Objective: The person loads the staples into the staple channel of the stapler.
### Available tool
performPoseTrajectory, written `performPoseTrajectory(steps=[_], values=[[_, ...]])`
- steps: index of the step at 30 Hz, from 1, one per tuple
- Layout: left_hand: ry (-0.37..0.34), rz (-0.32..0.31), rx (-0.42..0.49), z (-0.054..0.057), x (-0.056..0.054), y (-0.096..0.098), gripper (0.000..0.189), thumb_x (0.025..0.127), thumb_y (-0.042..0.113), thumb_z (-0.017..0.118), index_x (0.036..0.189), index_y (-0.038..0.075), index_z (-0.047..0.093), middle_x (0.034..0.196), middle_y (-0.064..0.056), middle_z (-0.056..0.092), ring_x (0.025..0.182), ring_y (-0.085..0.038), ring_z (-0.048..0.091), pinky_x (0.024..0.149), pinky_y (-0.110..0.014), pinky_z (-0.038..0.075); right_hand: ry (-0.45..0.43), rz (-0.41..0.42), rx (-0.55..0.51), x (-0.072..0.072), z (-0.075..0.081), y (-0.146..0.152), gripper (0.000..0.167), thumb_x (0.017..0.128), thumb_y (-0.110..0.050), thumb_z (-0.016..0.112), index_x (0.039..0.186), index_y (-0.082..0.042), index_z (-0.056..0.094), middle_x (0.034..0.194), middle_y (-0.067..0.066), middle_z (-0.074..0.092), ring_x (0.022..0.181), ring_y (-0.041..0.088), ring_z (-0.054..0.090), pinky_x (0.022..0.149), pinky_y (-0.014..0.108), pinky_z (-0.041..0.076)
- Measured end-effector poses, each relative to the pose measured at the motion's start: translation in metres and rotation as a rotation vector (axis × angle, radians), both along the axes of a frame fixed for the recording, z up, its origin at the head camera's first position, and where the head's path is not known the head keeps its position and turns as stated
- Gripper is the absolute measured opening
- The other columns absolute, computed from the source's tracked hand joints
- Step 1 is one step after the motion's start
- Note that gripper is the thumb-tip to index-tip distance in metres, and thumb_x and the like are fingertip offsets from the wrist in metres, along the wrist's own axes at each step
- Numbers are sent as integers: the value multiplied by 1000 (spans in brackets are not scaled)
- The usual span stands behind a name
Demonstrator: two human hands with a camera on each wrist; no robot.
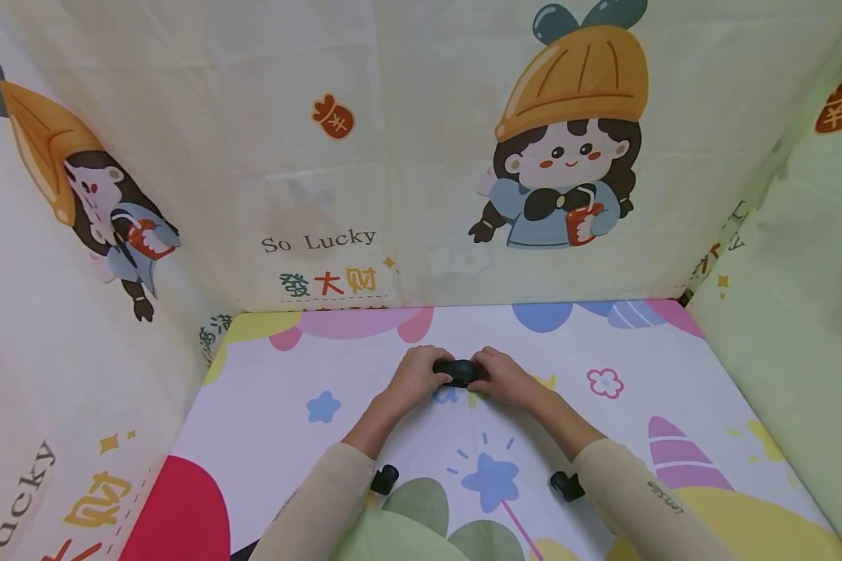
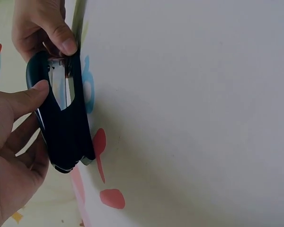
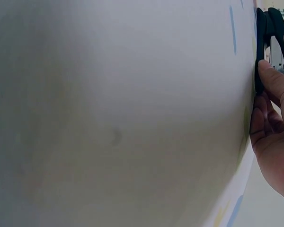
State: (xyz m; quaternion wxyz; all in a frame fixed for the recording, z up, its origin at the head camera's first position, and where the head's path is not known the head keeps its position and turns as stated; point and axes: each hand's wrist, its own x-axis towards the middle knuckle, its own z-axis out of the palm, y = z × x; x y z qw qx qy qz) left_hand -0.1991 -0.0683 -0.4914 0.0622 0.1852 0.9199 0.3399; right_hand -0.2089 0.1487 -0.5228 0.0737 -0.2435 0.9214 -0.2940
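A black stapler (image 1: 458, 372) is held between both hands near the far side of the table. My left hand (image 1: 419, 374) grips one end of it. In the left wrist view that thumb lies on the side of the stapler's upper body (image 2: 66, 130), and silver metal shows through the gap between the upper arm and the base. My right hand (image 1: 503, 377) pinches the opposite end. The right wrist view has the right thumb (image 3: 272, 78) at the base, with the stapler (image 3: 260, 45) partly cut off by the frame edge.
A white tablecloth (image 1: 267, 436) printed with colourful shapes covers the table. Patterned cloth walls (image 1: 428, 195) stand behind and on both sides. Black wrist cameras (image 1: 386, 479) hang under the beige sleeves (image 1: 323, 499).
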Motion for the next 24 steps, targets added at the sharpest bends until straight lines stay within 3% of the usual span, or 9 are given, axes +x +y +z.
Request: performPoseTrajectory(steps=[24], values=[[15, 33, -137, 1, 3, 10, 25, 90, 10, 80, 115, 9, 79, 113, -7, 75, 109, -25, 65, 103, -43, 53, -14, -4, -27, 0, -1, -1, 31, 88, -19, 83, 111, -4, 69, 101, 4, 63, 88, 13, 57, 81, 33, 54]])
